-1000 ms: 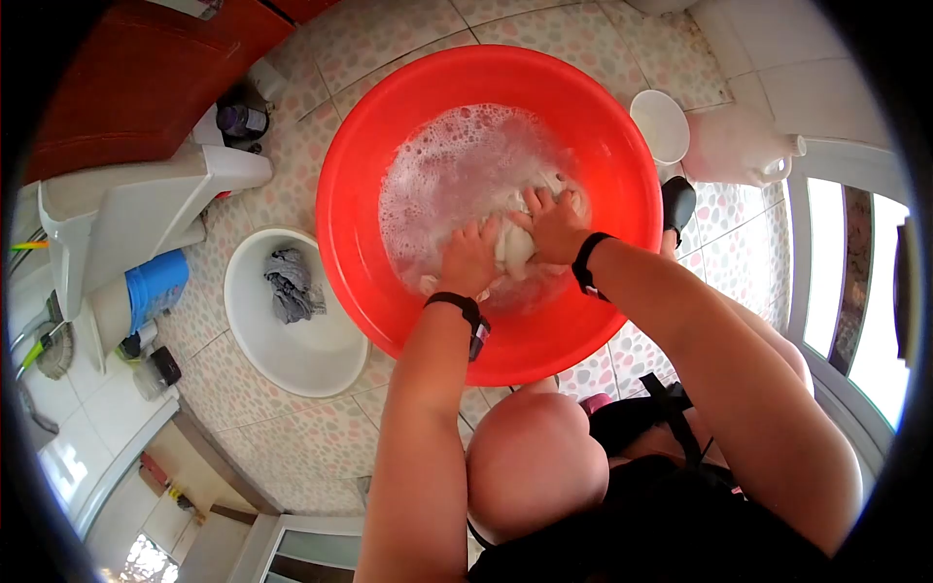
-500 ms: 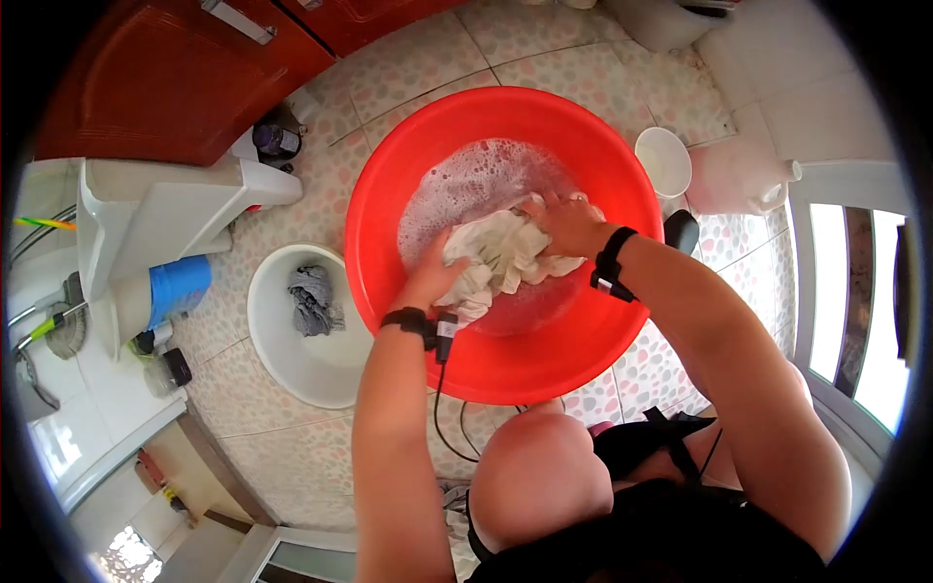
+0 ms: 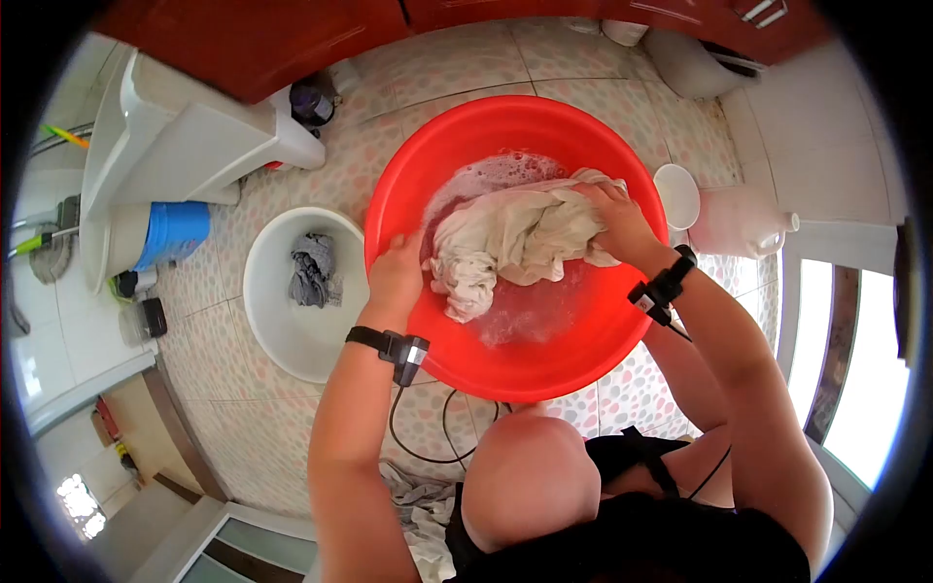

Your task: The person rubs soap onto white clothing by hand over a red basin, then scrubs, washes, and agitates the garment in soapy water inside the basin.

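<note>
A bunched, wet white garment (image 3: 525,228) lies in soapy water in the large red basin (image 3: 544,374). My right hand (image 3: 619,222) has its fingers closed over the garment's right end. My left hand (image 3: 397,277) is just inside the basin's left wall, to the left of the cloth and apart from it. Its fingers, partly turned from view, look loosely extended with nothing in them. Foam (image 3: 501,170) floats along the far side of the water. Both wrists wear black straps with small devices.
Left of the basin stands a white tub (image 3: 267,321) holding a dark grey cloth (image 3: 313,267). To the right are a small white container (image 3: 677,196) and a pinkish jug (image 3: 739,222). A blue container (image 3: 175,233) is at far left. Red cabinets (image 3: 321,39) line the far side.
My left hand has let go of the garment and moved left to the basin wall. My right hand has shifted right with the cloth, which is now more spread out. The view has turned slightly.
</note>
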`<state>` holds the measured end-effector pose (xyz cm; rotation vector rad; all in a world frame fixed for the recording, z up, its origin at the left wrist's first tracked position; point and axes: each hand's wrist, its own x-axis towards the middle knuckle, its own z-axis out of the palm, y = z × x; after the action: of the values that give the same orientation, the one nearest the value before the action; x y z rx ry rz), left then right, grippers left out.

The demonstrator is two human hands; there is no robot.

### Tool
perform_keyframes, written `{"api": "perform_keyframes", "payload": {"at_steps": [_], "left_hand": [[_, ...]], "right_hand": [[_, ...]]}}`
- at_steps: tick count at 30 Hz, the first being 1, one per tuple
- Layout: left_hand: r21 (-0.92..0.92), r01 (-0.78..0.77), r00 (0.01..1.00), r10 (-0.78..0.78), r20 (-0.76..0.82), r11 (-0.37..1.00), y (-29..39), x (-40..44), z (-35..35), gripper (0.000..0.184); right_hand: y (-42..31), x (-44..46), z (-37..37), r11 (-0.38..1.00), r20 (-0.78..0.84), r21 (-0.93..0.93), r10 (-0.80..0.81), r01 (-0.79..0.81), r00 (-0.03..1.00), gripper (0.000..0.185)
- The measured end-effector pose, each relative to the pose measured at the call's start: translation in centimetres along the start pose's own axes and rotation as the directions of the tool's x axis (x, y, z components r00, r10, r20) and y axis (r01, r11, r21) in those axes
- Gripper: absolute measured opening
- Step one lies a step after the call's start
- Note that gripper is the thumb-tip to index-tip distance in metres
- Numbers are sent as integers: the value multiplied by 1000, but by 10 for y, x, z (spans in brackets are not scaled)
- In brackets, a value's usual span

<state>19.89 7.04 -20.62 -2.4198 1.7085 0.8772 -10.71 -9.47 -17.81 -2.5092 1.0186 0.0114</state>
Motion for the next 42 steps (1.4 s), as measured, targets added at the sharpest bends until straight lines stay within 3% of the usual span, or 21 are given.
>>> {"api": "perform_keyframes", "payload": {"at_steps": [2, 6, 8, 10, 11, 13, 15, 17, 19, 20, 22, 23, 25, 27, 28, 31, 33, 34, 36, 39, 42], "left_hand": [[1, -36, 998, 36, -51, 999, 1, -3, 4, 67], [-85, -251, 941, 222, -254, 964, 39, 3, 26, 76], [-52, -336, 894, 301, -332, 941, 51, 14, 35, 79], [187, -419, 868, 452, -206, 889, 61, 24, 43, 90], [168, -408, 872, 438, -220, 897, 64, 29, 52, 90], [67, -455, 836, 451, -313, 888, 73, 34, 66, 92], [-44, -400, 885, 373, -278, 916, 86, 34, 64, 82], [-142, -339, 926, 303, -226, 930, 93, 36, 52, 74], [-61, -220, 967, 226, 120, 974, 97, 45, 41, 52], [-68, -223, 965, 230, 123, 972, 101, 25, 15, 52], [-479, 100, 995, -76, 69, 872, 95, -24, -58, 38], [-477, 99, 995, -75, 68, 874, 77, -9, -38, 38], [-742, -250, 961, 66, -269, 622, 36, 38, 17, 38], [-741, -172, 965, -39, -258, 649, 16, 40, 3, 39], [-741, -95, 958, -142, -250, 664, 10, 39, -6, 41], [-655, -98, 969, -78, -234, 749, 13, 17, -35, 47], [-520, -7, 983, -90, -160, 854, 24, 8, -48, 44], [-325, -22, 993, -17, -117, 946, 28, 7, -49, 41], [38, -170, 980, 173, -101, 985, 32, 1, -38, 32], [101, -353, 894, 367, -259, 930, 34, -2, 5, 38], [170, -335, 925, 358, -128, 927, 41, -19, 36, 66]], "right_hand": [[-2, -4, -3, 962, -121, 268, -22, 54, 992, 70], [-5, -12, -13, 937, -164, 307, -121, 167, 979, 61], [-5, -16, -23, 787, -127, 609, -22, 95, 992, 53], [-8, -21, -47, 699, -47, 715, 28, 14, 998, 51], [-13, -23, -60, 578, 24, 812, 95, -75, 995, 48], [-22, -28, -78, 550, -33, 835, 71, -11, 997, 46], [-28, -29, -92, 358, -41, 934, 107, 0, 993, 44], [-28, -28, -97, 352, -53, 936, 74, 24, 996, 44], [-26, -28, -100, 370, -63, 929, 100, 22, 993, 47], [-28, -29, -103, 374, -58, 927, 104, 15, 993, 47], [-35, -24, -107, 439, -21, 897, 148, -46, 989, 49], [-31, -20, -103, 438, -23, 898, 148, -44, 989, 49], [-13, -14, -83, 483, 22, 871, 136, -86, 991, 49], [1, -8, -64, 461, 91, 875, 143, -147, 986, 51], [6, -4, -53, 539, 128, 824, 119, -172, 985, 53], [14, 6, -26, 653, 227, 725, 76, -221, 971, 60], [18, 7, -3, 900, 18, 322, -315, 293, 949, 68], [8, 5, 0, 904, 16, 321, -303, 282, 953, 68], [-20, 3, 7, 958, 362, -274, 24, 82, 932, 76], [-30, -1, 34, 928, 354, -361, 43, 94, 934, 86], [-38, -11, 42, 845, 314, -510, 10, 159, 949, 90]]}}
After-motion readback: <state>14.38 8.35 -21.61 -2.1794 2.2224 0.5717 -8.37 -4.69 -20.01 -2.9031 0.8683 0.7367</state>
